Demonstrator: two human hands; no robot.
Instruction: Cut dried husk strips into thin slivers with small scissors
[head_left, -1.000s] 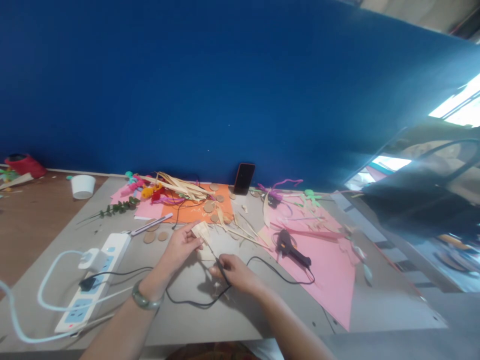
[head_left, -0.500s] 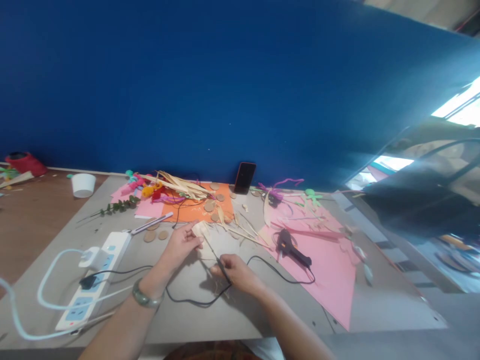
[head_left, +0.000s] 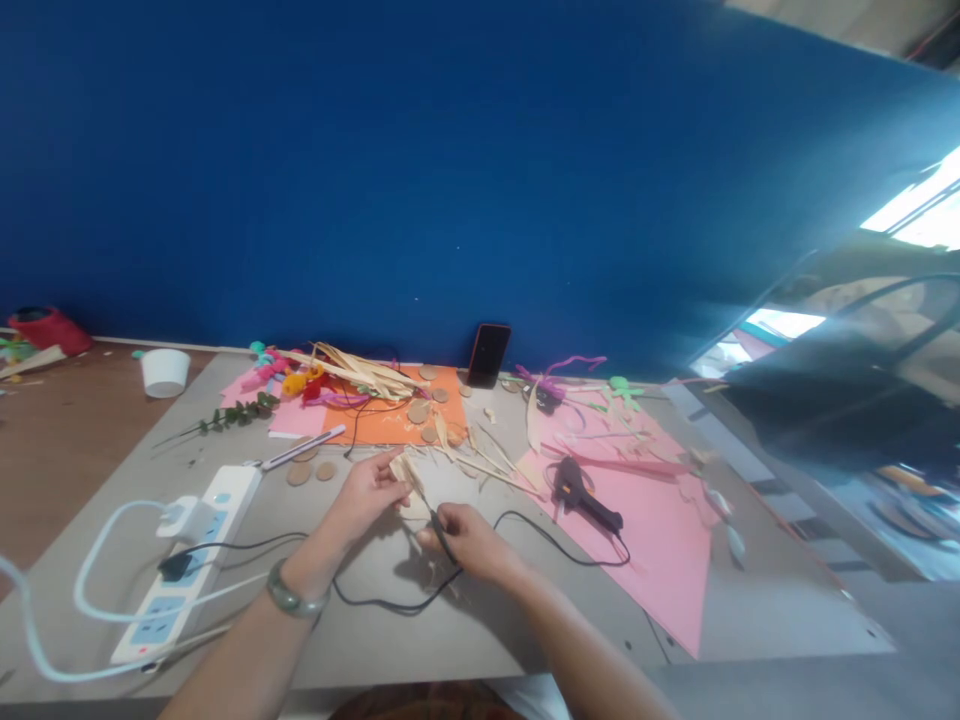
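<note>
My left hand is closed on a pale piece of dried husk, pinched between thumb and fingers above the table. From the right, my right hand grips a slim black-handled tool with a thin metal blade. Its tip meets the husk piece; the blur hides whether it has one blade or two. A pale sheet or scrap lies under the hands. Small fibre scraps lie just below my right hand.
A black glue gun lies on pink paper at right, its cord looping beneath my hands. A power strip stands at left. Behind are husk strips on orange paper, wooden discs and a phone.
My left hand and the husk piece have shifted slightly right and turned a little. The tool's tip stays against the husk, and my right hand has moved slightly left.
</note>
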